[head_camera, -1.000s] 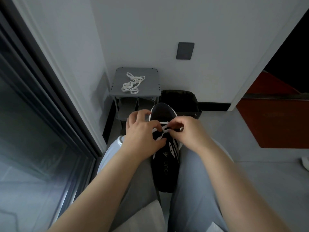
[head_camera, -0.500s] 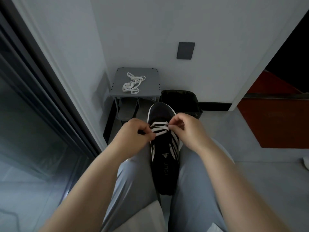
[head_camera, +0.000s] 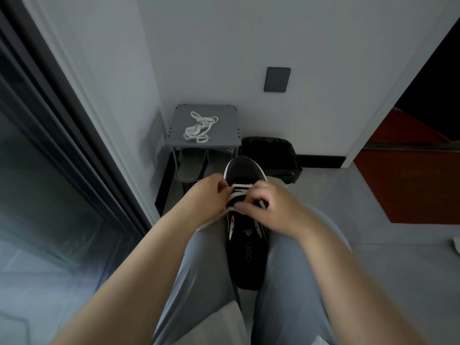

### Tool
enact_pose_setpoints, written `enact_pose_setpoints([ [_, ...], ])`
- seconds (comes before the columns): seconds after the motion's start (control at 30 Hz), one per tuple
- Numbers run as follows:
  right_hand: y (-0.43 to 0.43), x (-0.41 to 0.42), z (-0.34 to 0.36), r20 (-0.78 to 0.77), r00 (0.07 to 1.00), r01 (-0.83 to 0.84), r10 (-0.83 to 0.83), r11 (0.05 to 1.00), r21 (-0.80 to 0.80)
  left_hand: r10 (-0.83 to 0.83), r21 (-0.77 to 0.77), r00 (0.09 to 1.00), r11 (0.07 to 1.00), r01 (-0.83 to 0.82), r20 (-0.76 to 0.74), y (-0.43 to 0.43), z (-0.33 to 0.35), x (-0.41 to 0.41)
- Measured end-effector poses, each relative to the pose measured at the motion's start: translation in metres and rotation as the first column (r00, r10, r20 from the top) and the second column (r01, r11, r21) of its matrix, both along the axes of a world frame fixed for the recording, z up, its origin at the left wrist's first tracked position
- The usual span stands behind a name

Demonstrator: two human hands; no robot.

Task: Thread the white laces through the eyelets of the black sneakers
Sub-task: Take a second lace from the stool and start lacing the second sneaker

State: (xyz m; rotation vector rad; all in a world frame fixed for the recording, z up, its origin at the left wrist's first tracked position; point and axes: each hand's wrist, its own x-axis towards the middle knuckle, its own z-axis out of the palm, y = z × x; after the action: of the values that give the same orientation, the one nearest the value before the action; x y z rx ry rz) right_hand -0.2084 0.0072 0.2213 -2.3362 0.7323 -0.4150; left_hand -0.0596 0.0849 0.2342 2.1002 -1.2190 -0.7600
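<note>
Sneaker [head_camera: 245,245], black, lies btw your thighs, toe pointing away from you. White lace [head_camera: 241,188] crosses its front eyelets in two bars. Your left hand [head_camera: 206,197] pinches the lace at the shoe's left edge. Your right hand [head_camera: 271,210] has its fingers curled and pinches the lace over the tongue. Further away, 2nd lace [head_camera: 199,128] lies loose on grey stool [head_camera: 224,115], w/ slippers [head_camera: 191,163] under it.

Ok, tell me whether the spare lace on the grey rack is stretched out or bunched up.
Bunched up: the spare lace lies in a loose tangle of loops on the grey rack.
</note>
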Motion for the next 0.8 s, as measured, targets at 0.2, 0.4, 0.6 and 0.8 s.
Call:
enact_pose_setpoints([
  [0.2,-0.003,0.005,0.000,0.056,0.971,0.234,-0.232,0.972,-0.035,-0.057,0.033,0.985,0.998,0.053,0.165,0.000,-0.004,-0.002],
  [0.4,0.005,0.003,0.007,0.077,0.990,0.111,-0.118,0.990,0.083,-0.220,0.145,0.974,0.967,0.210,0.054,-0.006,0.016,0.009],
  [0.6,0.034,0.022,0.023,0.174,0.978,-0.183,0.114,0.871,0.456,-0.163,-0.194,0.690,0.980,0.033,-0.705,0.004,0.073,0.022],
  [0.8,0.019,0.003,0.041,0.401,0.898,-0.117,-0.180,0.782,0.613,0.003,-0.282,0.562,0.863,-0.420,-0.827,0.008,0.103,0.058],
])
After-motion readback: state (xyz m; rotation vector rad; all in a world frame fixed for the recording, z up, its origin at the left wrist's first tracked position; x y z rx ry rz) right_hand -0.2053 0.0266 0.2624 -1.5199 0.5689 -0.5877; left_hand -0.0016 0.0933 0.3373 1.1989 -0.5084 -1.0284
